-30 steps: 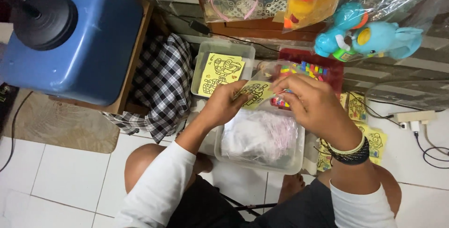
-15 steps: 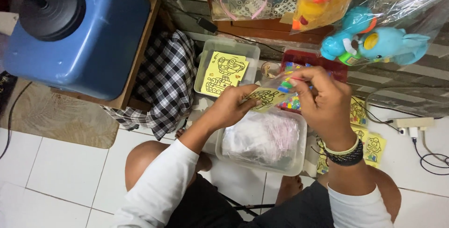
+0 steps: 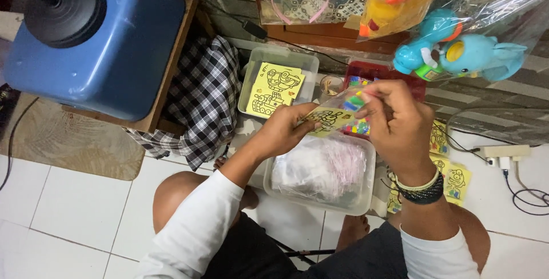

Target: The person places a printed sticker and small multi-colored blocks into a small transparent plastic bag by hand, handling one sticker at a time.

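My left hand [image 3: 284, 130] pinches a small yellow card with a black line drawing [image 3: 329, 120] by its left end. My right hand [image 3: 394, 124] grips the top of a clear plastic sleeve [image 3: 353, 99] that wraps the card's right end, with small coloured pieces inside it. Both hands hover over a clear plastic tub [image 3: 320, 199] holding a heap of clear bags [image 3: 323, 167]. A second tub [image 3: 254, 73] further away holds more yellow drawing cards [image 3: 277, 89].
A blue container with a black cap [image 3: 94, 39] sits on a wooden stand at the left, a checked cloth [image 3: 203, 102] beside it. Bagged plastic toys [image 3: 457, 53] hang at the top right. More yellow cards [image 3: 454, 179] and a white power strip [image 3: 503, 152] lie at the right.
Both hands have lifted slightly and the sleeve has slid further over the yellow card. The camera has shifted a little.
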